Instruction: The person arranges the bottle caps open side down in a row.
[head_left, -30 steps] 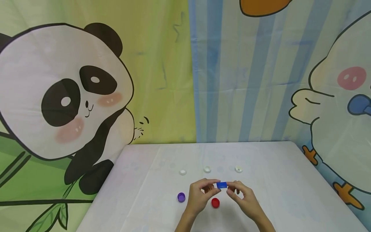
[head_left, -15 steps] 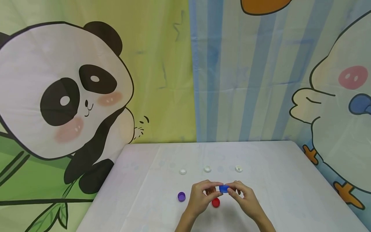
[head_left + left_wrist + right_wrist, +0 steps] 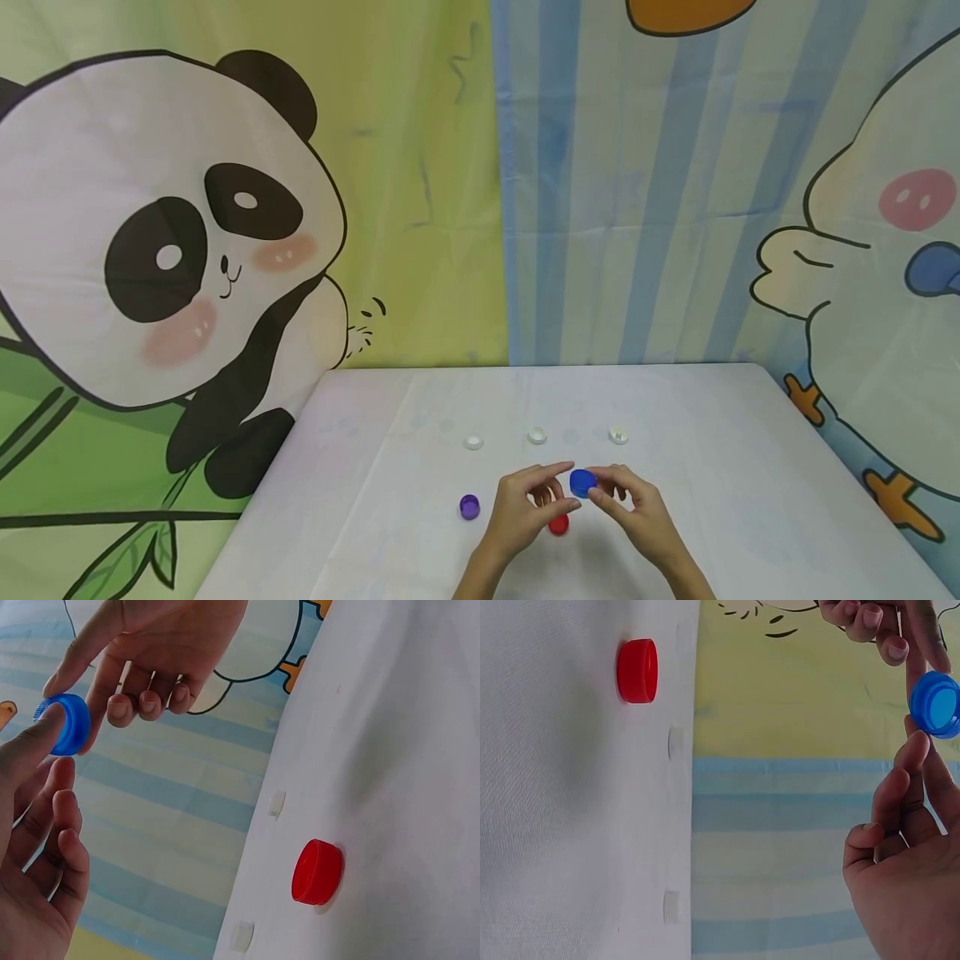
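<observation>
My right hand [image 3: 635,512] pinches a blue bottle cap [image 3: 582,483] above the table, thumb and forefinger on its right side. Close at the cap's left edge is my left hand [image 3: 525,510], its forefinger stretched out and its thumb tip right by the lower rim. The left thumb overlaps the cap [image 3: 73,724] in the left wrist view. The cap's hollow inside [image 3: 941,709] shows in the right wrist view. Beneath the hands a red bottle cap [image 3: 558,524] lies on the white tabletop, partly hidden by the left hand in the head view.
A purple cap [image 3: 469,507] lies left of the hands. Farther back, three small whitish caps stand in a row: left one [image 3: 473,442], middle one [image 3: 536,436], right one [image 3: 618,436]. Behind the table [image 3: 420,392] hangs a cartoon-printed curtain [image 3: 420,167].
The blue cap has turned from edge-on to show its round face and shifted slightly right. The left forefinger has come off it, while the right hand keeps its pinch.
</observation>
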### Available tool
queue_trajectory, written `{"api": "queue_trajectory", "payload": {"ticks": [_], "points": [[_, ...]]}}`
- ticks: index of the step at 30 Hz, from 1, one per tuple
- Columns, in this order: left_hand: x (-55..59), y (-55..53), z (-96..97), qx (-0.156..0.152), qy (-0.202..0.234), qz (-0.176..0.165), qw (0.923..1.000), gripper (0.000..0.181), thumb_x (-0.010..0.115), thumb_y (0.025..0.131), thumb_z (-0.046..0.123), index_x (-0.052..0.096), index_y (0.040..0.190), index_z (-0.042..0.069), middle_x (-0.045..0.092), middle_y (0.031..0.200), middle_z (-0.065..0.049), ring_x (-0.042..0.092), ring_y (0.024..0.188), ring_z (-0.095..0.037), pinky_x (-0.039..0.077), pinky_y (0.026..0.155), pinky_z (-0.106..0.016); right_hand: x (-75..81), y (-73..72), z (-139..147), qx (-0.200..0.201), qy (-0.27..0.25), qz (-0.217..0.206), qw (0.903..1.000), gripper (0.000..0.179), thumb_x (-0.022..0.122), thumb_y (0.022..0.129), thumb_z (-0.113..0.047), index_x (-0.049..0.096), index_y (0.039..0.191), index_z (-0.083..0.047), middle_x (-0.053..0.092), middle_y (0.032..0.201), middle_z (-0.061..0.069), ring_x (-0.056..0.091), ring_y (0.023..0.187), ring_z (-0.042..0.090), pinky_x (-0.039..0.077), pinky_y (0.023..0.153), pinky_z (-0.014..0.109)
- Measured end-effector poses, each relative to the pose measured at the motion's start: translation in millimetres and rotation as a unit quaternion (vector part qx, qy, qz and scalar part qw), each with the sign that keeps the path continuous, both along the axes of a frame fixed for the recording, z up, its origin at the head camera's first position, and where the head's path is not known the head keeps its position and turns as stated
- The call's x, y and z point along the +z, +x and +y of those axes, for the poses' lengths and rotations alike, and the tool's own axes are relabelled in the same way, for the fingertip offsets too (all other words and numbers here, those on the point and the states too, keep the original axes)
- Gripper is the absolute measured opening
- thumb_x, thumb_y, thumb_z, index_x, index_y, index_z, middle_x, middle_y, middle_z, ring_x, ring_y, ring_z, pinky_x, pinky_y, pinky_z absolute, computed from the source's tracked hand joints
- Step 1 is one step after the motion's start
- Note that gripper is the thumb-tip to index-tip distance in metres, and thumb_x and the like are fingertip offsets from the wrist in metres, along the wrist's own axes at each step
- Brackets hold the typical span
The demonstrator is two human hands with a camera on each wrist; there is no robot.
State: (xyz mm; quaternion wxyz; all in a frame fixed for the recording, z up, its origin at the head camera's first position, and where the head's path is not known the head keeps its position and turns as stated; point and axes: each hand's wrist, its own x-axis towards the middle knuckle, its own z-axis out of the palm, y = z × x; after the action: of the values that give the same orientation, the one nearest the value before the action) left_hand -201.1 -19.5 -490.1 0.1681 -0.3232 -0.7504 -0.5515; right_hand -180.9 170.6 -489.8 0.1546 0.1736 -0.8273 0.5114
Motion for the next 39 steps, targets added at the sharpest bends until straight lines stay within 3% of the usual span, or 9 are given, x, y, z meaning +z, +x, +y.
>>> {"api": "queue_trajectory", "payload": {"ticks": [7,14,16,23,28,34,39], "points": [[0.3,0.3,1.6,0.015,0.012,-0.01,0.9998,0.035,0.071,0.076,0.024,0.065,0.106,0.007,0.058,0.065,0.001,0.047,0.056,0.001,0.045,0.049,-0.017,-3.4,-3.7,2.6,0.022,-0.01,0.059,0.998,0.031,0.069,0.078,-0.01,0.062,0.107,-0.016,0.05,0.074,-0.008,0.045,0.07,0.009,0.035,0.06,0.023],[19.5,10.3,0.9,0.027,0.018,-0.003,0.9995,0.031,0.074,0.072,0.013,0.067,0.101,0.005,0.056,0.063,-0.003,0.047,0.055,-0.002,0.045,0.049,-0.017,-3.1,-4.9,2.1,0.031,-0.011,0.08,0.9963,0.037,0.072,0.074,-0.006,0.062,0.109,-0.013,0.05,0.073,-0.007,0.043,0.069,0.01,0.034,0.06,0.023],[19.7,10.2,1.2,0.026,0.018,-0.003,0.9995,0.03,0.074,0.072,0.013,0.067,0.101,0.006,0.056,0.063,-0.003,0.047,0.054,-0.004,0.045,0.049,-0.017,-1.7,-4.2,1.6,0.031,-0.013,0.079,0.9963,0.038,0.072,0.073,-0.005,0.062,0.109,-0.012,0.05,0.073,-0.006,0.043,0.069,0.011,0.034,0.06,0.023],[-1.0,-1.6,5.6,0.024,0.022,-0.012,0.9994,0.029,0.072,0.074,0.026,0.068,0.101,0.014,0.055,0.063,0.003,0.046,0.055,0.0,0.044,0.049,-0.016,14.7,5.1,-1.8,0.031,-0.019,0.083,0.9959,0.037,0.071,0.072,0.002,0.063,0.107,-0.005,0.05,0.072,-0.002,0.043,0.069,0.016,0.033,0.06,0.023],[-8.6,-6.8,13.1,0.009,0.036,-0.006,0.9993,0.03,0.071,0.075,0.027,0.067,0.102,0.015,0.055,0.064,0.003,0.045,0.055,0.0,0.044,0.048,-0.016,21.7,8.8,0.7,0.009,-0.009,0.082,0.9966,0.035,0.071,0.072,0.001,0.063,0.105,-0.004,0.051,0.071,-0.001,0.043,0.069,0.015,0.033,0.061,0.023],[-17.3,-15.0,25.6,0.009,0.024,-0.008,0.9997,0.029,0.071,0.075,0.028,0.068,0.101,0.015,0.055,0.062,0.003,0.044,0.053,0.002,0.042,0.047,-0.014,19.4,9.4,8.4,-0.041,0.014,0.054,0.9976,0.033,0.071,0.073,-0.005,0.065,0.105,-0.008,0.05,0.071,-0.004,0.043,0.07,0.014,0.034,0.059,0.023],[-25.8,-23.7,38.9,0.018,-0.02,0.017,0.9995,0.028,0.07,0.075,0.032,0.069,0.099,0.017,0.055,0.061,0.007,0.043,0.054,0.006,0.039,0.047,-0.009,6.9,5.7,23.0,-0.068,0.033,0.041,0.9963,0.033,0.072,0.073,-0.005,0.065,0.104,-0.009,0.05,0.07,-0.005,0.043,0.069,0.014,0.032,0.058,0.024]]}}
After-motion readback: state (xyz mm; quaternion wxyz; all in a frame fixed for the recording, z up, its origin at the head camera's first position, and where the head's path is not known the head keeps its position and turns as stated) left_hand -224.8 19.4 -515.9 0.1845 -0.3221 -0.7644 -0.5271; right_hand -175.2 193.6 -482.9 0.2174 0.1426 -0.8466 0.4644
